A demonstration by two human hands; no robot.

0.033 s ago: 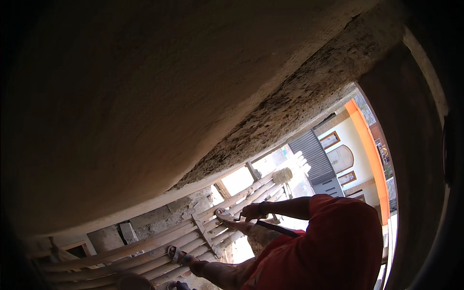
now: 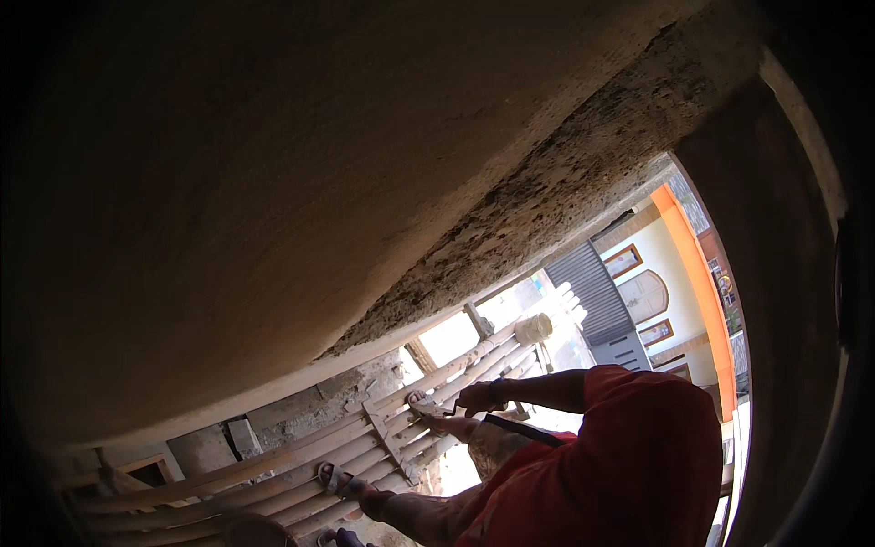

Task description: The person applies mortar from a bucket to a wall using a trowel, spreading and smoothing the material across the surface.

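Note:
Neither of my hands shows in the head view. A person in a red shirt (image 2: 602, 465) stands bent over at the lower right, back toward me, with the head hidden. That person's hand (image 2: 476, 397), with a dark band at the wrist, is closed on a tool with a thin bent metal shank, perhaps a trowel; its far end is unclear beside a foot. Sandalled feet (image 2: 337, 480) stand on bamboo scaffolding poles (image 2: 301, 492). A large brown plastered wall (image 2: 237, 210) fills the upper left, with a rough darker band (image 2: 519, 210) along its edge.
A pale bucket (image 2: 533, 329) sits at the far end of the poles. A wooden crosspiece (image 2: 387, 438) lies across them. Part of another foot (image 2: 346, 538) shows at the bottom edge. Beyond stand a house with an orange trim (image 2: 693, 264) and a grey corrugated panel (image 2: 588, 287).

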